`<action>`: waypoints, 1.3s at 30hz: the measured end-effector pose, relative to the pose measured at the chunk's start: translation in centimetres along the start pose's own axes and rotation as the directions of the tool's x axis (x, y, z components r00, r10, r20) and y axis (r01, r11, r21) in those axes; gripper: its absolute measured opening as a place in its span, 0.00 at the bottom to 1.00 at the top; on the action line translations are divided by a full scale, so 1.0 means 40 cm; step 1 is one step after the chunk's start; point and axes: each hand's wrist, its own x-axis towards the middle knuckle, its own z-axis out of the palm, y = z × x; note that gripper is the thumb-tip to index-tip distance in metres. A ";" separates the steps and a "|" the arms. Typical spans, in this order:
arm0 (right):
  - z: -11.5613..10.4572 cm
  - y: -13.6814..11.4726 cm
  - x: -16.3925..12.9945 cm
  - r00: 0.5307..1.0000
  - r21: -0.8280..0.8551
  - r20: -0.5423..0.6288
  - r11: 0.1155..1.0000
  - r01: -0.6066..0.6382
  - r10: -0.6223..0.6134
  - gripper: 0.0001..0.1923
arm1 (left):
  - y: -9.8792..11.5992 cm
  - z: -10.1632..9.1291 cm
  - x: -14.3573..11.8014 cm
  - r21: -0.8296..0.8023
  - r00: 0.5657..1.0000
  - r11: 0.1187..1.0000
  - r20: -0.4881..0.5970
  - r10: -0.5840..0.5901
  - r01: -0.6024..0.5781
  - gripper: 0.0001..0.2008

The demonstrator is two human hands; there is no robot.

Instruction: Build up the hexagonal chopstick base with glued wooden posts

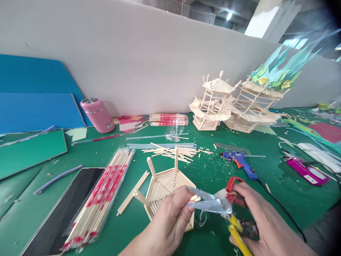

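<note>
My right hand [262, 222] grips a pair of cutters [226, 206] with red and yellow handles, its metal blades pointing left. My left hand [170, 218] pinches a short bamboo stick piece [193, 200] right at the blades. Just behind my left hand lies a hexagonal base of glued sticks [165, 185] with three upright posts, flat on the green table [207, 170].
A pack of chopsticks [102, 195] and a dark tablet [66, 206] lie at left. Loose sticks [170, 151], a blue glue gun [241, 161], a pink flask [97, 114], stick pagoda models [231, 103] and a magenta device [306, 170] sit beyond.
</note>
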 end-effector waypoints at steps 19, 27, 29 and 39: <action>-0.085 -0.052 0.077 0.989 0.158 0.148 0.987 0.006 -0.030 0.18 | -0.016 0.006 -0.006 0.159 0.990 0.981 -0.060 0.125 -0.114 0.07; -0.091 -0.063 0.093 0.973 0.238 0.216 0.971 0.025 -0.078 0.08 | -0.021 0.004 -0.006 0.171 0.986 0.976 -0.070 0.149 -0.135 0.07; -0.083 -0.058 0.091 0.969 0.253 0.231 0.967 0.026 -0.087 0.09 | -0.023 0.006 -0.006 0.165 0.982 0.973 -0.081 0.173 -0.158 0.07; -0.053 -0.043 0.075 0.938 0.268 0.344 0.962 -0.050 -0.047 0.12 | -0.023 0.010 -0.003 0.174 0.973 0.966 -0.090 0.211 -0.193 0.08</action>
